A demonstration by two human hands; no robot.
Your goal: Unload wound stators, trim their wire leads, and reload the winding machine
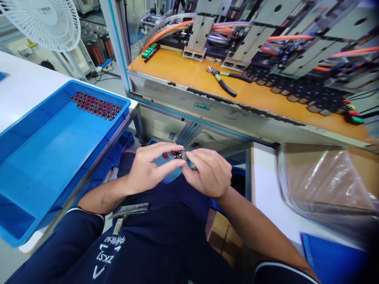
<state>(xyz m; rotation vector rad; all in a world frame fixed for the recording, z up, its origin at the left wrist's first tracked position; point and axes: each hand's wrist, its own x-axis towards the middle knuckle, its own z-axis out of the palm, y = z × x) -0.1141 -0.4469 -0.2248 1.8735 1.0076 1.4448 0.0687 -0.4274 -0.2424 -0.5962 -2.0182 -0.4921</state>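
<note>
In front of my body, both hands meet at a small black and grey part [181,155], its black end dotted with shiny spots. My left hand [151,163] pinches the black end between thumb and fingers. From the other side, the fingertips of my right hand [209,169] close on the grey end. Fingers cover much of the part, so its full shape is hidden. To the left, a blue tray [44,146] has a block of tightly packed small dark parts with red and pale dots [96,105] in its far corner.
Ahead is a machine with an orange worktop [174,71], bearing pliers [226,79], a black marker [151,53] and a row of dark parts [299,92]. A white fan [44,23] stands far left. Clear plastic sheeting [322,173] and a blue bin [331,256] lie right.
</note>
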